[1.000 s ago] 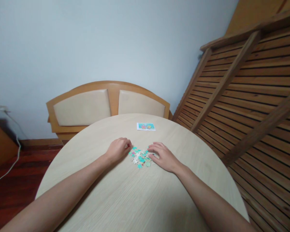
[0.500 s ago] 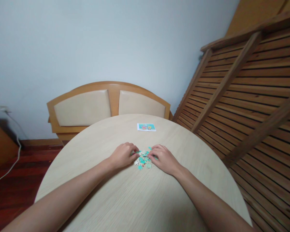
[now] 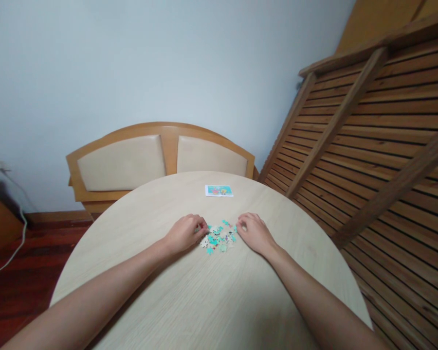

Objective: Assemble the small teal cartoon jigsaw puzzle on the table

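Note:
A loose pile of jigsaw puzzle pieces (image 3: pixel 216 239), teal, white and pale green, lies in the middle of the round table. At its left edge is my left hand (image 3: pixel 187 233), fingers curled and thumb drawn in close to them; whatever may be between the tips is hidden. On the right side my right hand (image 3: pixel 254 234) has thumb and forefinger pinched together, with a bit of teal puzzle piece (image 3: pixel 235 228) showing at the fingertips. Beyond the pile lies a small picture sheet (image 3: pixel 219 190) with cartoon figures on teal.
The pale wooden table (image 3: pixel 160 301) fills the foreground. Behind it stands a headboard (image 3: pixel 170 146) with cream panels against the wall. A slatted wooden frame (image 3: pixel 350 146) leans at the right. A white cable (image 3: pixel 24 228) hangs at the left.
My right hand has drawn back to the right from the pile, uncovering more pieces there. My left hand stays nearly in place. The view has shifted slightly.

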`<state>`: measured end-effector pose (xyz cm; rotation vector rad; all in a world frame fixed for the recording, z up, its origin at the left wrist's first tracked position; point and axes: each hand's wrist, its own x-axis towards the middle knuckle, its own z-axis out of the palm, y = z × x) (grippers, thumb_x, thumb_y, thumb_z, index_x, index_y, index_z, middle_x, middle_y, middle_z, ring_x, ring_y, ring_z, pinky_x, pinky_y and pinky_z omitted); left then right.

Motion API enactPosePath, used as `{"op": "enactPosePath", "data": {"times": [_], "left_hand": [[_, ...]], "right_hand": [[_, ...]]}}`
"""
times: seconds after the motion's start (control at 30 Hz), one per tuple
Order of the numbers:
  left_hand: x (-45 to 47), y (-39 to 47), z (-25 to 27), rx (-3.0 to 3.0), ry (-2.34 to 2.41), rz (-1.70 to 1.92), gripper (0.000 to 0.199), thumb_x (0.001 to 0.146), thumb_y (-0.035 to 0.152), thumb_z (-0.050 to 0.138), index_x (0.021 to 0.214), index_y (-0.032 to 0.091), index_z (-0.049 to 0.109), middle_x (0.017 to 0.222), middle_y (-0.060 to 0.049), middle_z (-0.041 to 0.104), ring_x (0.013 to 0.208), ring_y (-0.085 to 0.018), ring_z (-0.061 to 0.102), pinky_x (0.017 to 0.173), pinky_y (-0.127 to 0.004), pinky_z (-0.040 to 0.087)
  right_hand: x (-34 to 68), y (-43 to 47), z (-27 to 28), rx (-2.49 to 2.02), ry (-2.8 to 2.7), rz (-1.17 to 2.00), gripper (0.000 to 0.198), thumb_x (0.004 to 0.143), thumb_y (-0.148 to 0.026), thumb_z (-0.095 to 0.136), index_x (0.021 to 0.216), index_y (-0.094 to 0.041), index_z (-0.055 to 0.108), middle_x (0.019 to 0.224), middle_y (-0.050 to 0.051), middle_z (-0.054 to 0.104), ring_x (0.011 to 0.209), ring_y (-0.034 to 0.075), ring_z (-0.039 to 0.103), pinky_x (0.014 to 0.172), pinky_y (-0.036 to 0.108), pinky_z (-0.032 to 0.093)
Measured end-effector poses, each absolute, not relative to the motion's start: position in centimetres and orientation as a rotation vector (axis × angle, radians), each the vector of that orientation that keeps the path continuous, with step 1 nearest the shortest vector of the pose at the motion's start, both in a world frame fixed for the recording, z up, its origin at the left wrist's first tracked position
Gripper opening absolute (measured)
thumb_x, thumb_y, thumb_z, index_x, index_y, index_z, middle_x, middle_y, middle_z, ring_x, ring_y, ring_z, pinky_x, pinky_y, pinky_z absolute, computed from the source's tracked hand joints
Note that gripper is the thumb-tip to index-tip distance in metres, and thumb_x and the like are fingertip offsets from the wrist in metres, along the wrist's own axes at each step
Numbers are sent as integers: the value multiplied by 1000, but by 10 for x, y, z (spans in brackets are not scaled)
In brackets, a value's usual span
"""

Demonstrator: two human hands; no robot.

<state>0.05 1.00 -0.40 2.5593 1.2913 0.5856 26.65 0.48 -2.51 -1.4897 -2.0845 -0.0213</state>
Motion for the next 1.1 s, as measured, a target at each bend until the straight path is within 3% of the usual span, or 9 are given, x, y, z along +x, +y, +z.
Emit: {"op": "enactPosePath", "data": {"times": [0.2, 0.4, 0.67, 0.9, 1.1], "left_hand": [[-16, 29, -8, 2617, 1484, 686, 21, 92, 32, 53, 89, 20, 69, 93, -7, 69, 83, -20, 61, 72, -30, 45], [-26, 41, -15, 2595, 1633, 643, 19, 90, 30, 56, 86, 20, 71, 92, -7, 70, 82, -19, 62, 71, -28, 44], [-17, 31, -10, 2611, 1526, 599, 23, 92, 31, 53, 94, 21, 74, 98, -8, 71, 89, -21, 63, 77, -30, 46], [0, 4, 6, 2639, 1267, 525, 25, 89, 37, 56, 99, 21, 72, 100, -8, 71, 94, -23, 62, 85, -32, 46], [1, -3, 12, 2677, 1166, 375, 25, 84, 39, 63, 100, 23, 72, 97, -6, 70, 91, -23, 63, 81, -31, 46]], "right_hand": [[268, 1, -20, -1524, -2099, -36, 13, 89, -20, 56, 79, -20, 65, 98, 9, 67, 98, 25, 57, 89, 40, 45], [272, -8, -11, -1107, -2329, 224, 7, 88, -28, 65, 88, -25, 71, 102, 6, 67, 105, 23, 57, 97, 40, 44], [286, -7, -8, -1138, -2359, 271, 5, 85, -25, 67, 86, -24, 72, 99, 6, 68, 102, 24, 58, 96, 42, 44], [282, -11, -7, -1044, -2387, 342, 22, 88, -26, 64, 109, -28, 71, 114, 7, 66, 112, 24, 56, 101, 41, 44], [278, -11, -9, -1042, -2390, 319, 12, 83, -25, 69, 95, -24, 70, 109, 6, 67, 110, 24, 57, 99, 40, 44]]}}
